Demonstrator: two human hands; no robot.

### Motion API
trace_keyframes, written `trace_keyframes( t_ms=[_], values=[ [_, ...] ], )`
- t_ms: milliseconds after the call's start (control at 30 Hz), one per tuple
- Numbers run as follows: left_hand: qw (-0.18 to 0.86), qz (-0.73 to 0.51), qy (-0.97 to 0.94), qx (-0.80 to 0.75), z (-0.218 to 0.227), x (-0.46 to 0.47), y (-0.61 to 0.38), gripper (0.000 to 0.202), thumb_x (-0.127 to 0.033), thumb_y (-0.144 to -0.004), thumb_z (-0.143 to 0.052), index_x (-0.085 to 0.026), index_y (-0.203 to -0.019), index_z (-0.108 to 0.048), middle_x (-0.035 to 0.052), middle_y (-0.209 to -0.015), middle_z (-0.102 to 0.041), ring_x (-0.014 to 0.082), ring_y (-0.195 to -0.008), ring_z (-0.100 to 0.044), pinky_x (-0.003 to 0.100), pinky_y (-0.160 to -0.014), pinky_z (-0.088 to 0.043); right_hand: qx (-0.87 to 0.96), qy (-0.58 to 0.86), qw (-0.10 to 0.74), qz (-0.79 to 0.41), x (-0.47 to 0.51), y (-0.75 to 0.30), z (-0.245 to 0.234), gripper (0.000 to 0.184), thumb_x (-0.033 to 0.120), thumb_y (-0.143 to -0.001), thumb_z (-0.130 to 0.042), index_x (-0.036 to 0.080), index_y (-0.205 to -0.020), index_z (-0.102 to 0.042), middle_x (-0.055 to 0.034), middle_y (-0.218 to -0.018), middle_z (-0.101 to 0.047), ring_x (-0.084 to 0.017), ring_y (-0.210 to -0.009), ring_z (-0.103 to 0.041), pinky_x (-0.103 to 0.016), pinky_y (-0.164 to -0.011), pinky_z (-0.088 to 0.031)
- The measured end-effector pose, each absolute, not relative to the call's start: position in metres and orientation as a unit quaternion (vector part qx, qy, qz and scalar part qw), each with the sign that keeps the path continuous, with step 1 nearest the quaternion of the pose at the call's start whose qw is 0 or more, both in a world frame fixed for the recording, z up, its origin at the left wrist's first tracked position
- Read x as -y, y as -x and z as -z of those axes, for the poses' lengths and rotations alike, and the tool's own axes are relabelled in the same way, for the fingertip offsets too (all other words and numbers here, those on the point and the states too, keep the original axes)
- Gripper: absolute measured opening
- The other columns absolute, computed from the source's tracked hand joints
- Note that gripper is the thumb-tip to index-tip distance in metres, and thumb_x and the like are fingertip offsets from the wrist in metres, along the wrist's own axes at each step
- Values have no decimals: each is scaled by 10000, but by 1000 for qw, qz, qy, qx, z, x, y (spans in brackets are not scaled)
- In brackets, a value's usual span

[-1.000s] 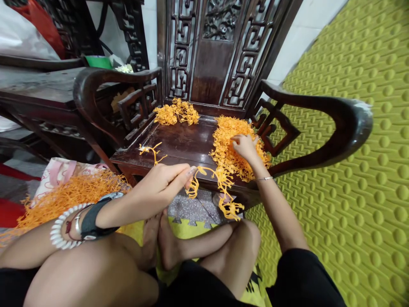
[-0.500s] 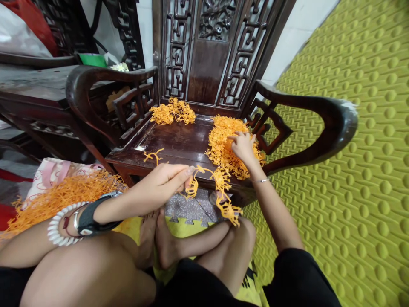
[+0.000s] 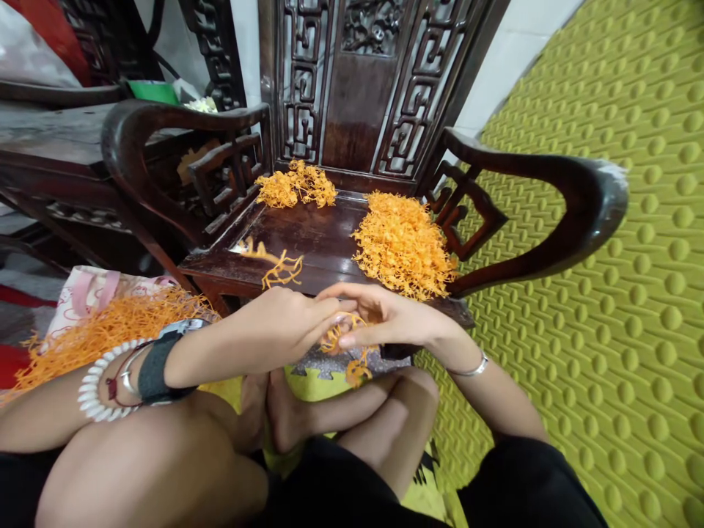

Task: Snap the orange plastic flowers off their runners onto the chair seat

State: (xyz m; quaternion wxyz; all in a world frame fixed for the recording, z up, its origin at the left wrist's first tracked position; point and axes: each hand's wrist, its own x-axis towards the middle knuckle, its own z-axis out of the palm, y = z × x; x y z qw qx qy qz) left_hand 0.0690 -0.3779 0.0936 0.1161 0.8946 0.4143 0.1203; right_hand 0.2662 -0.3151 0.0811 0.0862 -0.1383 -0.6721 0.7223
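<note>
In front of the chair seat my two hands meet at their fingertips. My left hand [image 3: 291, 326] is closed in a pinch on an orange fringed cord [image 3: 358, 370], whose end dangles below the fingers. Curled over the same cord, my right hand [image 3: 399, 317] has its thumb and fingers on it; the fingertips partly overlap those of the left. More orange strands [image 3: 283, 270] stick out above my left hand, over the seat's front edge, somewhat blurred. A large heap of orange fringed cord [image 3: 404, 246] lies on the seat's right side, a smaller heap [image 3: 297, 185] at its back left.
A dark carved wooden chair [image 3: 352, 117] with curved arms stands ahead. On the left, a pile of loose orange strands [image 3: 126, 323] lies by a pink-and-white bag [image 3: 82, 293]. A yellow-green studded mat [image 3: 621, 330] covers the right. A green item [image 3: 154, 91] rests beyond the left armrest.
My right hand has come off the large heap and moved left and down to the cord at my left hand. The strands above my left hand have shifted and spread.
</note>
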Motion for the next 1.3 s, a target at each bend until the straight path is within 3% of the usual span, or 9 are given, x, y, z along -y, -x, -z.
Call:
trace_keyframes(
  t_ms=[200, 367, 500, 600, 733, 867, 1033, 1200, 1300],
  values=[
    [-64, -88, -908, -405, -85, 378, -62, 296, -272, -968, -328, -155, -846, -571, 30, -636, -606, 154, -536, -553, 263, -483, -289, 568, 158, 143, -795, 331, -264, -66, 462, 199, -842, -625, 192, -1278, -473, 27, -799, -581, -11, -518, -437, -121, -456, -360],
    [-110, -112, -912, -378, -86, 384, -54, 260, -255, -957, -355, -177, -770, -519, 8, -639, -549, 130, -572, -507, 249, -521, -313, 601, 168, 157, -765, 336, -269, -63, 209, 321, -859, -620, 136, -957, -630, 38, -673, -469, -33, -548, -364, -152, -489, -326],
    [-81, -138, -937, -312, -91, 385, -55, 361, -261, -981, -294, -174, -676, -468, -18, -563, -481, 109, -502, -452, 238, -514, -315, 578, 174, 160, -781, 344, -272, -63, 461, 584, -855, -506, 143, -725, -544, 33, -602, -427, -67, -535, -392, -200, -494, -357],
    [-70, -143, -944, -290, -91, 385, -57, 409, -263, -993, -245, -174, -664, -470, -21, -540, -472, 110, -479, -436, 246, -507, -306, 566, 225, 175, -774, 349, -273, -60, 497, 584, -909, -379, 159, -682, -502, 34, -529, -449, -69, -461, -409, -206, -458, -346],
    [21, -103, -950, -295, -90, 388, -59, 413, -294, -999, -258, -175, -662, -465, -27, -547, -470, 108, -497, -437, 254, -511, -295, 671, 313, 231, -631, 352, -274, -53, 558, 535, -930, -383, 145, -549, -503, 28, -444, -455, -49, -380, -369, -202, -410, -275],
    [120, -87, -941, -305, -89, 390, -61, 415, -326, -1000, -265, -170, -669, -461, -37, -545, -448, 94, -479, -403, 249, -498, -273, 756, 332, 297, -480, 352, -278, -50, 550, 454, -884, -533, 155, -449, -378, 61, -414, -320, -30, -396, -260, -212, -418, -197],
    [211, -78, -921, -317, -86, 387, -62, 398, -337, -996, -281, -163, -694, -473, -40, -564, -464, 78, -486, -419, 229, -503, -274, 802, 314, 399, -316, 356, -280, -52, 545, 306, -908, -523, 156, -426, -317, 56, -435, -282, -33, -417, -249, -226, -450, -210],
    [261, -52, -902, -340, -85, 390, -64, 410, -338, -999, -250, -164, -796, -561, -6, -642, -556, 110, -571, -509, 232, -555, -319, 786, 321, 527, -24, 367, -280, -38, 478, 135, -841, -575, 167, -439, -318, 49, -438, -294, -47, -409, -260, -267, -457, -185],
    [281, -46, -896, -341, -81, 390, -60, 434, -348, -997, -241, -164, -844, -603, 16, -705, -595, 136, -647, -533, 240, -593, -341, 717, 401, 570, -8, 370, -305, -34, 496, 229, -852, -571, 187, -433, -308, 48, -438, -253, -70, -405, -246, -290, -467, -206]
  ],
)
